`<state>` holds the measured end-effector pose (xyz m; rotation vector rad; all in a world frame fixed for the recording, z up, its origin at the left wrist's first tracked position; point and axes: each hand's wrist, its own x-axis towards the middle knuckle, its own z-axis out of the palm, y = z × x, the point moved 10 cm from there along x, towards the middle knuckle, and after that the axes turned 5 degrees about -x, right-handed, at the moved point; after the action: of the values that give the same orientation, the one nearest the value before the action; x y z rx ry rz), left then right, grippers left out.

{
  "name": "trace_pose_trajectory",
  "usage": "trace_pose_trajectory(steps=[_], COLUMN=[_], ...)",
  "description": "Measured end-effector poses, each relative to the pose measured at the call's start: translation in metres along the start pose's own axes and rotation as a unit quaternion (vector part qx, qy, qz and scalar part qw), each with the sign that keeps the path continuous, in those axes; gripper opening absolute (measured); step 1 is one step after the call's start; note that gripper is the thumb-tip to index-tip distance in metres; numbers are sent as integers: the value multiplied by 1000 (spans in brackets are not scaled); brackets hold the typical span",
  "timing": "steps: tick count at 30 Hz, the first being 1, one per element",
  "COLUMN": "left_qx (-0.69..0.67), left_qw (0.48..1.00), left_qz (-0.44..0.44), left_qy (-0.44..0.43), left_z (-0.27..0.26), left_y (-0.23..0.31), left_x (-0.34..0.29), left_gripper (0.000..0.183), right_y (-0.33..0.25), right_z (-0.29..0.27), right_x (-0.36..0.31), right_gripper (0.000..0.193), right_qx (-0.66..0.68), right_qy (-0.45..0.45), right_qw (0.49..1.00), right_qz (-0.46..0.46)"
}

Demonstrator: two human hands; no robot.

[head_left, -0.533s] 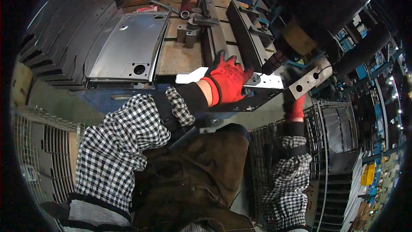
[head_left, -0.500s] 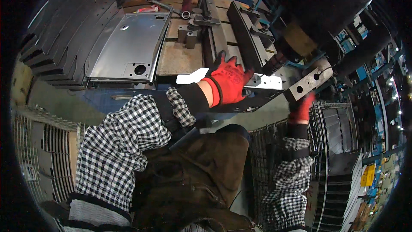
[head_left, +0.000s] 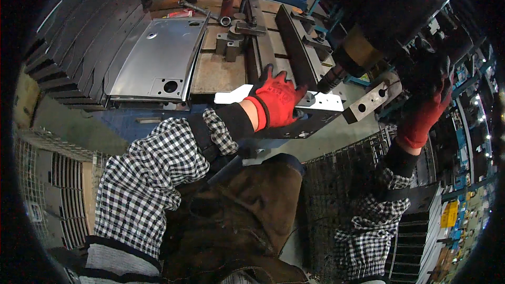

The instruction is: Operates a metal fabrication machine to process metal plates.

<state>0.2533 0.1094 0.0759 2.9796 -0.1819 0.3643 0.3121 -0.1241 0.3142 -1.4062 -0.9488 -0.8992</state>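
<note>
Left hand [head_left: 278, 100], in a red glove with dark fingertips, lies with its fingers spread over a long folded sheet-metal part with a bright, holed top face [head_left: 327, 102] in the head view. That part lies along the near edge of the tan, slotted metal table [head_left: 218, 78], just below a black machine head with a dark cylindrical chuck [head_left: 332, 78]. The right hand [head_left: 422, 118], in a matching glove, is raised among dark machinery; its fingers merge with the shadow, so I cannot tell whether it grips anything.

Judging by its look, the part is stiff and fairly light, slick on its face and perhaps sharp along its edges; a flat palm on top, or a grip on the folded side clear of the holes, would suit it.

Compared with half a second ago, the right hand has moved up and outward, from beside the grey flat bar with round holes [head_left: 371, 101]; the left keeps its place.
</note>
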Motion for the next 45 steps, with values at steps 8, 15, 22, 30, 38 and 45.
trace_pose_trajectory(steps=[8, 15, 22, 30, 38, 45], left_qx=[-21, -24, -4, 16, -19, -189], left_qw=[1000, 999, 1000, 998, 999, 957], left_qz=[-1, 17, 10, 39, 24, -32], left_qy=[-7, 38, 29, 36, 45, 216], left_z=[-2, -3, 5, 3, -3, -68], left_y=[-3, 0, -18, 3, -28, -57], left_x=[-1, 4, -6, 12, -14, -117], left_gripper=[84, 81, 79, 83, 89, 95], right_y=[-2, -40, 152, 307, 250, 199], right_z=[3, 2, -11, 10, 43, -30], right_x=[38, 101, -36, -427, -402, -361], right_gripper=[40, 41, 56, 68, 39, 33], right_qx=[40, -437, 238, 16, -256, -318], right_qy=[-18, -73, 19, -188, -289, -298], right_qw=[998, 803, 959, 885, 868, 862], right_qz=[45, -398, 155, 425, 311, 260])
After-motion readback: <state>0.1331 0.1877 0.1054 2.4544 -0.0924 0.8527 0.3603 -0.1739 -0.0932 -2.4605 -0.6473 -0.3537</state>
